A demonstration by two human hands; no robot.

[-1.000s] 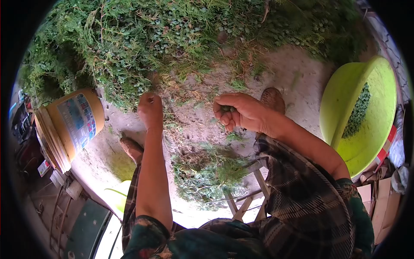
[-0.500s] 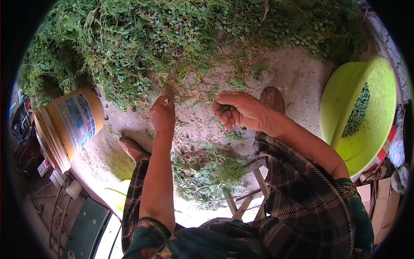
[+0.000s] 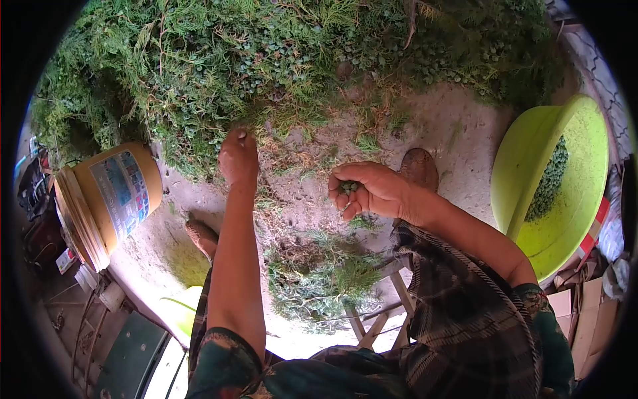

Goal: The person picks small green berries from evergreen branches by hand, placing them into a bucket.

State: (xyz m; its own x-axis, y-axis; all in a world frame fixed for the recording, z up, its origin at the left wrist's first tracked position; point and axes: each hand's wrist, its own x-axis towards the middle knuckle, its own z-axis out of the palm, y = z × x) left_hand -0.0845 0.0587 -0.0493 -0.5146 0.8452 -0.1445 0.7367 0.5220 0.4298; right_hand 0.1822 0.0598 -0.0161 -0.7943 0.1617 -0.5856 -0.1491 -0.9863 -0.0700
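While a small clutch of green seed cones [image 3: 348, 188] sits in the curled fingers of the right hand [image 3: 372, 189], the left hand [image 3: 238, 159] has shifted from over the bare floor [image 3: 458, 146] to the near edge of the heap of green branches [image 3: 199, 73]. I take that to mean 1 hand is back at the foliage and the other is only keeping its load. The right hand's grip is a loose, mostly closed cup, with the cones showing more plainly than 0.5 seconds ago; the left hand's fingers bend inward, but I cannot tell whether the tips meet or pinch anything. Everything sits slightly lower in the frame than before, which suggests a small head movement. Loose sprigs [image 3: 325, 272] lie between the feet. At the person's right, a lime-green bowl [image 3: 522, 156] contains many more small green pieces [image 3: 550, 183], well apart from both hands. At the left, a yellow bucket [image 3: 149, 173] carries a label [image 3: 119, 193] with small pictures on blue and pale lettering, too small to read, so no brand can be given.
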